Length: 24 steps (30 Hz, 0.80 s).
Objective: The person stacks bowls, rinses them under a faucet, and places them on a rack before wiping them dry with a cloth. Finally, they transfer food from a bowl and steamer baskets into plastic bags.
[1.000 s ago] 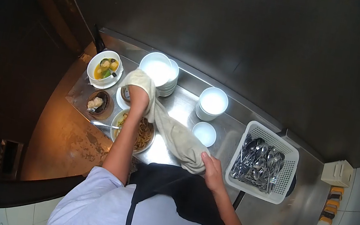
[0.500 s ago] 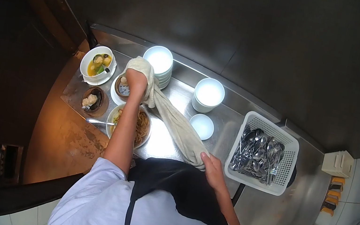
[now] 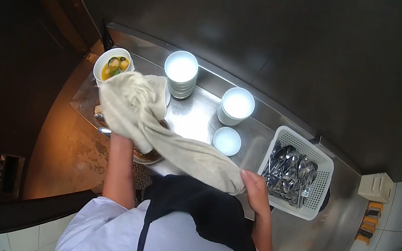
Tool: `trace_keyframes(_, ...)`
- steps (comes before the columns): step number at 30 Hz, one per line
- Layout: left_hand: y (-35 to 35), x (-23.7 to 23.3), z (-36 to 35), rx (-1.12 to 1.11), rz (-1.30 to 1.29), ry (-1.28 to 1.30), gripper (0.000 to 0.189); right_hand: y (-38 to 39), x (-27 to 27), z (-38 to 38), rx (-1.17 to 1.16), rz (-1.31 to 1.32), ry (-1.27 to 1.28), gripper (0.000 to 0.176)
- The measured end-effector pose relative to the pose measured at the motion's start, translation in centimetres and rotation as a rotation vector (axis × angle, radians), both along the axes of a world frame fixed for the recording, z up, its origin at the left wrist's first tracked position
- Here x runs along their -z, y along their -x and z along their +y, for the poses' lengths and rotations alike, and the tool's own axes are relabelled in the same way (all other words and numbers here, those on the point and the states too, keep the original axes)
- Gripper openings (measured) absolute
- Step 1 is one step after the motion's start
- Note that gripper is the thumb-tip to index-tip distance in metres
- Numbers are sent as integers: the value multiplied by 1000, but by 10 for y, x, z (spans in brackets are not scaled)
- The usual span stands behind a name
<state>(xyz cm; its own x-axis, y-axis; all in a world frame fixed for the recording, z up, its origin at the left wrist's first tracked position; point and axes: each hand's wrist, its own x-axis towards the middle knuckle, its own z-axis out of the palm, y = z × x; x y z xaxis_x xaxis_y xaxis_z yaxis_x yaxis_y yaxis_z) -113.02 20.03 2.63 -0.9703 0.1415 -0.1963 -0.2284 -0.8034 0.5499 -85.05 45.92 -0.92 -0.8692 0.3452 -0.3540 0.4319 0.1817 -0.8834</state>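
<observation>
A long pale cloth [image 3: 176, 148] stretches over the counter between my two hands. My right hand [image 3: 256, 189] is closed on its right end, near the black apron [image 3: 198, 205]. At the other end the cloth is bunched over my left hand, whose fingers are hidden; only my left forearm [image 3: 120, 176] shows. Under and around that bunch are a bowl of noodles [image 3: 147, 158], mostly covered, and a small steamer basket with a dumpling [image 3: 98, 110], partly covered. A white bowl of yellow soup [image 3: 114, 66] stands just beyond it.
Two stacks of white bowls [image 3: 182, 72] [image 3: 236, 106] stand along the back of the steel counter, with a single small white bowl [image 3: 227, 141] in front. A white perforated basket of spoons and forks [image 3: 295, 173] sits at the right. A dark wall panel [image 3: 260, 24] rises behind.
My left hand has drawn back toward me from the steamer basket and gone under the cloth. The cloth now spreads over the baskets and noodle bowl. My right hand has shifted slightly right.
</observation>
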Motion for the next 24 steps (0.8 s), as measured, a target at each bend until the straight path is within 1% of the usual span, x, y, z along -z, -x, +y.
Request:
trace_keyframes(1, -14, 0, -6, 13, 43, 30, 42, 6, -8, 1, -82, -137, -220, 30)
trace_keyframes(2, -29, 1, -10, 50, 85, 38, 42, 12, -3, -1, -64, -52, -401, 28)
trace_keyframes(4, -52, 6, -9, 157, 126, 45, 43, 28, 28, -5, -20, 124, -764, 25)
trace_keyframes(6, -69, 17, 2, 280, 130, 55, 44, 52, 73, 6, -131, 405, -960, 32)
trace_keyframes(9, -84, 33, 23, 463, 123, 64, 46, 64, 110, 9, -336, 203, -1160, 17)
trace_keyframes(10, -88, 38, 29, 512, 122, 72, 47, 67, 122, 11, -307, 245, -1054, 12)
trace_keyframes(13, -98, 49, 37, 622, 112, 85, 49, 61, 133, 14, -231, 270, -954, 10)
trace_keyframes(16, -100, 57, 34, 679, 98, 86, 51, 54, 130, 14, -180, 296, -895, 13)
trace_keyframes(18, -101, 60, 36, 711, 83, 75, 52, 49, 118, 12, -119, 360, -898, 11)
trace_keyframes(20, -103, 62, 40, 746, 68, 51, 54, 45, 97, 6, -65, 420, -905, 10)
trace_keyframes(22, -106, 64, 49, 791, 36, 12, 56, 38, 56, -11, -27, 476, -912, 11)
trace_keyframes(24, -109, 65, 60, 862, -42, -73, 57, 35, 20, -26, -115, 553, -879, 14)
